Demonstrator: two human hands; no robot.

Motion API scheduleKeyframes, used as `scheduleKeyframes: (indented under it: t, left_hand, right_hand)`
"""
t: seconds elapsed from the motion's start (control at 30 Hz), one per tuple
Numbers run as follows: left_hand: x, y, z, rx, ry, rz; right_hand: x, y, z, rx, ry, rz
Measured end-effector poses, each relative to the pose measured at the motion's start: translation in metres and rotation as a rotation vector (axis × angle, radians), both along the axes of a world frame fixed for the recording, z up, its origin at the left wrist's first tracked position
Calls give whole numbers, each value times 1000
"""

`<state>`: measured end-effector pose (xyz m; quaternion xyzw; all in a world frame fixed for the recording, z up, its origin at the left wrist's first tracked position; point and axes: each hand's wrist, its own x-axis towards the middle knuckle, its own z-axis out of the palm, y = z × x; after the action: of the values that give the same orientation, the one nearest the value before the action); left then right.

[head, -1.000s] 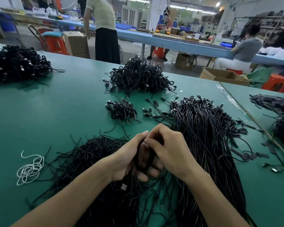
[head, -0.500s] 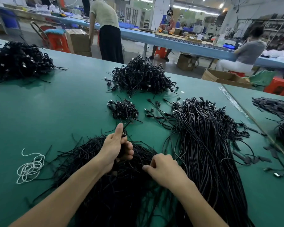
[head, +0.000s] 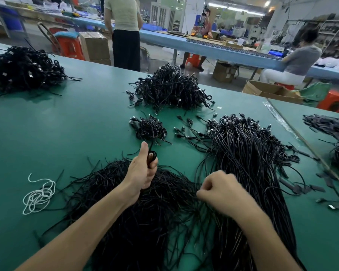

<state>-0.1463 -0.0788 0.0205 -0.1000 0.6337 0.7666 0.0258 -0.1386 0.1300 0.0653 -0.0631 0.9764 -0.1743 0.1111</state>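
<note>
1. Where the green table (head: 67,133) lies nearest the camera, a spread pile of thin black ties (head: 145,212) is found, and both hands are placed over it.
2. The left hand (head: 143,171) is closed around a small coiled black cable (head: 152,155). The thumb is raised straight, and the coil is seen at the top of the fist, with one cable end rising from it.
3. The coiled black cable is held above the far edge of the ties, just short of a small heap of coiled cables (head: 150,129).
4. The right hand (head: 221,190) is curled, knuckles up, with the fingertips (head: 200,192) brought together at the ties. Whether a tie is pinched cannot be told, as the hand is blurred.
5. A bundle of long uncoiled cables (head: 249,163) is laid just right of the right hand.
6. A pale label is carried on a carton (head: 225,72) beyond the table; its print is too small to be read.
</note>
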Motion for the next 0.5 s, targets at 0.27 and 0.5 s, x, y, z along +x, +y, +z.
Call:
scheduleKeyframes:
  t: [0.27, 0.5]
  left_hand:
    - [16, 29, 17, -94, 150, -182]
    - [20, 32, 28, -69, 327, -128]
  right_hand:
    - [14, -29, 21, -659, 406, -5]
    - [25, -34, 23, -424, 467, 251]
